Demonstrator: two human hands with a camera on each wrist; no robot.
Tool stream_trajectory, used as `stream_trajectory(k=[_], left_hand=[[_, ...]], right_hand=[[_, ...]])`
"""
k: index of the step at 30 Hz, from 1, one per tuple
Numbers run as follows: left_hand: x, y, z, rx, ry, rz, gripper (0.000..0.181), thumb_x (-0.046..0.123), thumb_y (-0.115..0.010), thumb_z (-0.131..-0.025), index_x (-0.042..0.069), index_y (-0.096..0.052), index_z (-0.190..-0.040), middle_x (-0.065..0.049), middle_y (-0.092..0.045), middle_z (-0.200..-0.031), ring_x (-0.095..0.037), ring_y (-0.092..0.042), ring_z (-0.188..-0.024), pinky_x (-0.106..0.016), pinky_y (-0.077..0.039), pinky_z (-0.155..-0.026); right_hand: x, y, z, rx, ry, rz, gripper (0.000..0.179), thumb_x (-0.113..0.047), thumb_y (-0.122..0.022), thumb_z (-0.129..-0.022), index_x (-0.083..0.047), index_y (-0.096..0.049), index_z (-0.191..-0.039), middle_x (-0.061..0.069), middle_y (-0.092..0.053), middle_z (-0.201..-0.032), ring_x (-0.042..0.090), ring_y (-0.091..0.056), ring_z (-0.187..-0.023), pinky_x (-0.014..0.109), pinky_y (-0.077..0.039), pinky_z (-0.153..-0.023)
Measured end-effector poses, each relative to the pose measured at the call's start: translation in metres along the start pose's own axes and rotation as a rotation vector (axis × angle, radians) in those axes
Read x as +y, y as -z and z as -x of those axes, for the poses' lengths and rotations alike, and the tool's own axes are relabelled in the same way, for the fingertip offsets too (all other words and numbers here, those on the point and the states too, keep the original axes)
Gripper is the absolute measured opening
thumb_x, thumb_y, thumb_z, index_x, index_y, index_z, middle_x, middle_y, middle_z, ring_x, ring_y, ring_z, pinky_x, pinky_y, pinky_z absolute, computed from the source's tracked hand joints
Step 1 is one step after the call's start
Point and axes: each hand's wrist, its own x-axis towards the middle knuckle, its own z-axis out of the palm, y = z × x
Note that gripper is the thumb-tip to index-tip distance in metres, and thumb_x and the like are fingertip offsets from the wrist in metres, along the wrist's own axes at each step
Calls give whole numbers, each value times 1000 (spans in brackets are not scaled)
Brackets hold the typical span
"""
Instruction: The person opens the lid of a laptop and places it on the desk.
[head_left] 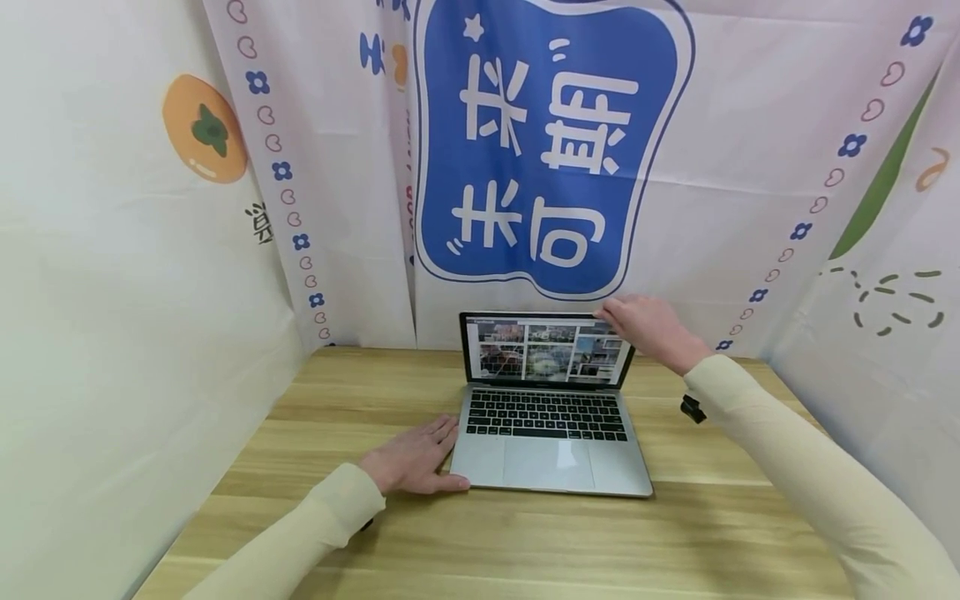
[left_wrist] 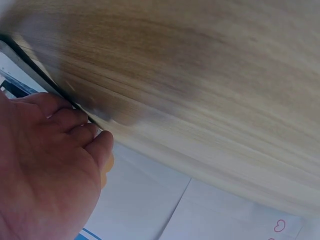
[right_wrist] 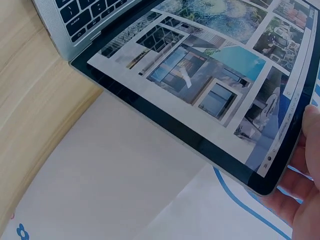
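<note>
A silver laptop [head_left: 547,462] stands on the wooden table with its lid raised and its screen [head_left: 551,350] lit, showing a page of pictures. At the lid's upper right corner my right hand [head_left: 651,329] pinches the rim; the right wrist view has the thumb in front of the screen and the fingers [right_wrist: 285,202] behind it. Beside the base's left edge my left hand [head_left: 416,457] rests low, its fingers along that side and its thumb at the front corner. The left wrist view shows the palm [left_wrist: 50,160] with fingertips against the laptop's edge.
Printed white cloth [head_left: 712,208] hangs behind the table [head_left: 360,383], close to the back of the lid. More cloth walls off the left side [head_left: 150,333] and the right side [head_left: 885,375]. Bare wood surrounds the laptop.
</note>
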Motion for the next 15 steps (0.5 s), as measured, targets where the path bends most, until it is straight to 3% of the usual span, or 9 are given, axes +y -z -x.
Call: stream_trajectory(k=[15], left_hand=[[0, -1, 0, -10, 15, -8, 107, 85, -30, -85, 3, -29, -154, -14, -24, -162, -28, -23, -151, -40, -28, -122]], right_hand=[[9, 0, -5, -34, -29, -28, 26, -26, -55, -102, -11, -60, -81, -4, -53, -59, 11, -45, -50, 28, -40, -50]])
